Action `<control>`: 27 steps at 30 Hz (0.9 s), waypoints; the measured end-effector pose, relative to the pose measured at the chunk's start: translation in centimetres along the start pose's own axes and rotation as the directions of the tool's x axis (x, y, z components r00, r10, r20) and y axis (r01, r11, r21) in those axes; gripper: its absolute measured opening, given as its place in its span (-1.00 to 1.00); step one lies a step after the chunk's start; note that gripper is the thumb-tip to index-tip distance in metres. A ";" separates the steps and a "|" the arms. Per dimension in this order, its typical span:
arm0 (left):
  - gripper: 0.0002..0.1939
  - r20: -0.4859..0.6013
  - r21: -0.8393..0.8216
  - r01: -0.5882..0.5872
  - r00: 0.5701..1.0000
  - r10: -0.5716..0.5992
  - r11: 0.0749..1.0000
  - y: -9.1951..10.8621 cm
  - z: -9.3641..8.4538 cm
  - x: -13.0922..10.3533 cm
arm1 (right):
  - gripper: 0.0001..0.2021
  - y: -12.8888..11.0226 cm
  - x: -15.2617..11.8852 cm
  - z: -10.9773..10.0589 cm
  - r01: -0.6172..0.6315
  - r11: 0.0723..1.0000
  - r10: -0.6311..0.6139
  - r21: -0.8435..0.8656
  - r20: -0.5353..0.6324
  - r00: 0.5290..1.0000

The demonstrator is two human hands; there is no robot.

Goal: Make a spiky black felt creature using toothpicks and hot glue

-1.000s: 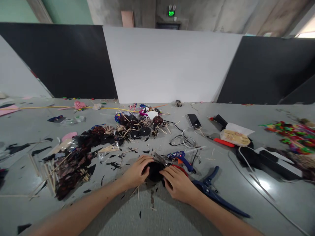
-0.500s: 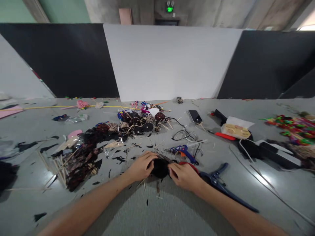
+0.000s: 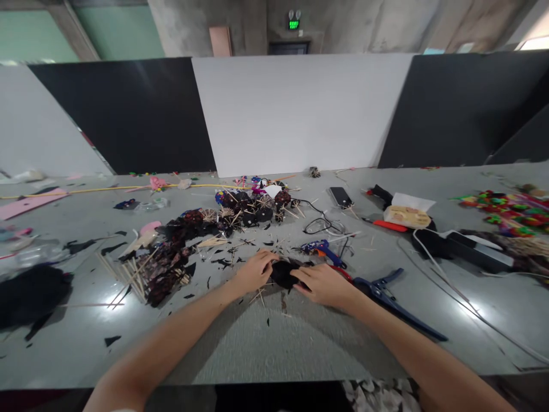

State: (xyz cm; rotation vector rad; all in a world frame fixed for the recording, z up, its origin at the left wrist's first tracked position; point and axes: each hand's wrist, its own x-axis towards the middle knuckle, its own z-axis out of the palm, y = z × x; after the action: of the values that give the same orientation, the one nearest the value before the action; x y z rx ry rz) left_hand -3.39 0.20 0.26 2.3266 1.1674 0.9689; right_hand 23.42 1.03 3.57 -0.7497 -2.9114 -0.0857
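A small round black piece (image 3: 283, 274) sits between my two hands, low over the grey table (image 3: 274, 343). My left hand (image 3: 256, 271) has its fingers curled on the piece's left edge. On the right side, my right hand (image 3: 319, 281) pinches the same piece, with the fingers bent over its upper right part. A few thin wooden sticks (image 3: 258, 296) lie just below it. The blue glue gun (image 3: 323, 250) rests beyond my right hand, and a dark blue cutter tool (image 3: 397, 306) lies to its right.
Dark balls with radiating sticks (image 3: 257, 210) pile up ahead. Wooden sticks (image 3: 132, 277) and black scraps lie left, beside black cloth (image 3: 34, 294). A phone (image 3: 340, 197), a tissue pack (image 3: 406, 217) and white cables are at right. A white panel (image 3: 300, 114) stands behind.
The view has tilted down, showing the table's front edge. My right hand's fingers have moved further over the black piece; my left hand stays at its left edge.
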 end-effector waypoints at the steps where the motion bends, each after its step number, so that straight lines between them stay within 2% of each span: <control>1: -0.63 -0.001 0.002 0.003 1.000 -0.003 1.000 -0.1 0.0 0.0 | -0.64 -0.1 0.1 0.0 -0.012 1.000 0.012 0.005 0.009 1.000; 4: -0.64 -0.003 0.016 0.014 1.000 -0.014 1.000 -0.3 0.0 -0.1 | -0.55 -0.6 0.3 0.3 -0.073 0.997 0.073 0.002 0.029 0.997; 8: -0.63 0.001 0.032 0.001 1.000 -0.001 0.999 -0.7 0.2 -0.1 | -0.70 -1.1 0.6 1.1 -0.103 0.995 0.103 -0.007 0.010 0.995; 11: -0.65 -0.003 0.030 -0.041 0.999 0.041 0.999 -0.9 0.3 -0.2 | -0.81 -1.1 0.8 1.9 -0.073 0.997 0.072 -0.037 -0.026 0.997; 15: -0.65 -0.018 0.021 -0.092 0.996 0.093 0.996 -1.1 0.5 -0.2 | -0.81 -0.7 1.0 2.5 -0.007 0.997 0.001 -0.083 -0.072 0.997; 19: -0.64 -0.041 0.019 -0.109 0.993 0.110 0.994 -1.1 0.5 -0.1 | -0.82 -0.7 1.0 1.9 -0.081 0.997 0.078 -0.017 -0.126 0.989; 21: -0.63 -0.051 0.021 -0.110 0.993 0.111 0.994 -1.1 0.4 -0.1 | -0.83 -1.0 0.9 1.6 -0.078 0.996 0.083 0.044 -0.131 0.988; 24: -0.58 -0.091 0.034 -0.089 0.992 0.091 0.995 -1.1 0.4 -0.2 | -0.73 -1.4 0.9 1.8 -0.054 0.995 0.063 0.078 -0.117 0.991; 27: -0.59 -0.174 0.058 -0.035 0.984 0.045 0.998 -1.0 0.4 -0.5 | -0.83 -1.8 1.1 2.5 -0.060 0.997 0.066 0.047 -0.123 0.990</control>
State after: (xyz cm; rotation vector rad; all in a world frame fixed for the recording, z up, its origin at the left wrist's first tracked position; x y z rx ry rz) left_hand -3.91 0.37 -0.81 2.3546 1.2323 1.1907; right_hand 21.32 0.24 1.24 -0.7985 -2.7606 -0.0603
